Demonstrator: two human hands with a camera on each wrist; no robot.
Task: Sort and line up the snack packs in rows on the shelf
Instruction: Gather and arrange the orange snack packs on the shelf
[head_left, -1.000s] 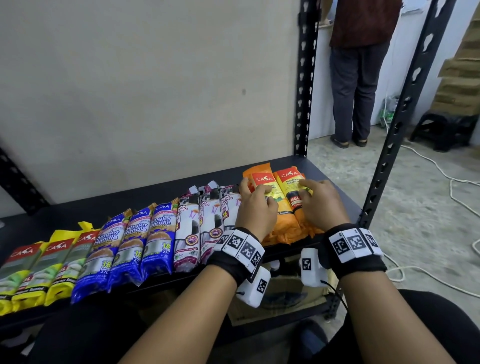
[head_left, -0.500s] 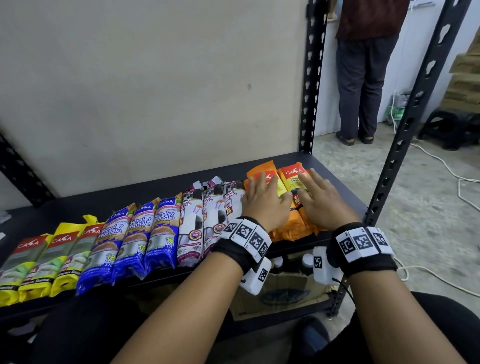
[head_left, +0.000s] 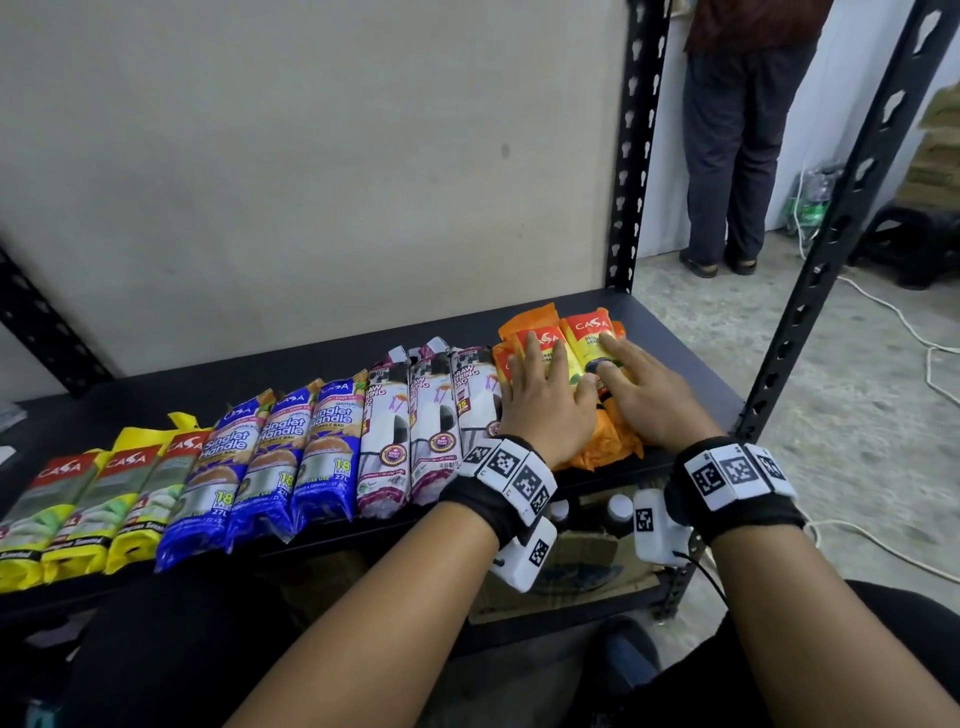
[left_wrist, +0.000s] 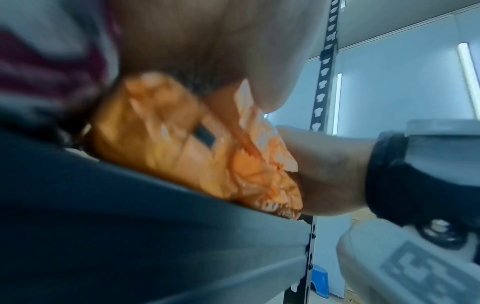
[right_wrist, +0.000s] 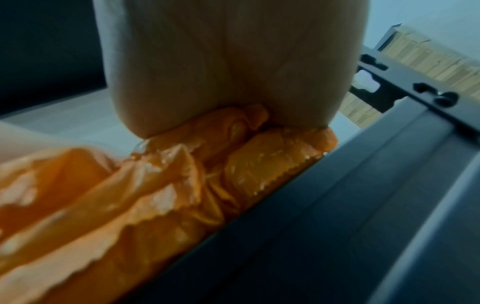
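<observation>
A row of packs lies on the black shelf (head_left: 260, 374): yellow packs (head_left: 78, 509) at the left, then blue packs (head_left: 275, 457), white and purple packs (head_left: 415, 426), and orange packs (head_left: 571, 332) at the right end. My left hand (head_left: 545, 384) lies flat on the orange packs with straight fingers. Beside it my right hand (head_left: 639, 384) also presses flat on them. In the left wrist view the orange packs (left_wrist: 197, 148) sit under my palm near the shelf's front edge. The right wrist view has the orange packs (right_wrist: 155, 195) crumpled beneath my palm.
A black upright post (head_left: 631, 145) stands behind the orange packs and another post (head_left: 831, 249) at the front right corner. A person (head_left: 737, 130) stands on the floor beyond. White cables (head_left: 909, 332) run across the floor. A cardboard box (head_left: 571, 577) sits on the lower shelf.
Both hands went from curled fingers on the orange packs to fingers stretched flat over them, and the packs now lie a little closer to the white and purple ones.
</observation>
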